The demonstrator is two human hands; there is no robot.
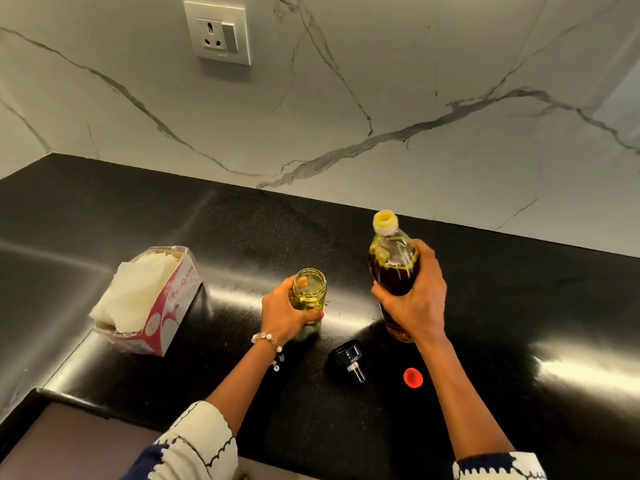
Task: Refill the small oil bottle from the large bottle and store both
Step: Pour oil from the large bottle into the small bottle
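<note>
Gripping the small bottle (309, 295) with my left hand (287, 313), I have it upright on the black counter (242, 237) at frame centre, fingers curled round its lower half; its mouth is uncapped and a little yellow-green oil sits inside. My right hand (414, 303) is wrapped round the middle of the large bottle (393, 265), just right of centre, which is roughly upright, its top leaning slightly to the left. Its yellow neck is uncapped, and dark oil fills most of it. The two bottles stand near each other without touching.

Below them, toward the lower middle of the frame, a black pourer cap (347, 360) lies on its side on the counter, and just to its right lies a red cap (412, 377). At left centre sits an open tissue box (149, 303), white sheets showing. A wall socket (217, 32) is mounted on the marble backsplash at upper left. A beaded bracelet (268, 341) circles my left wrist.
</note>
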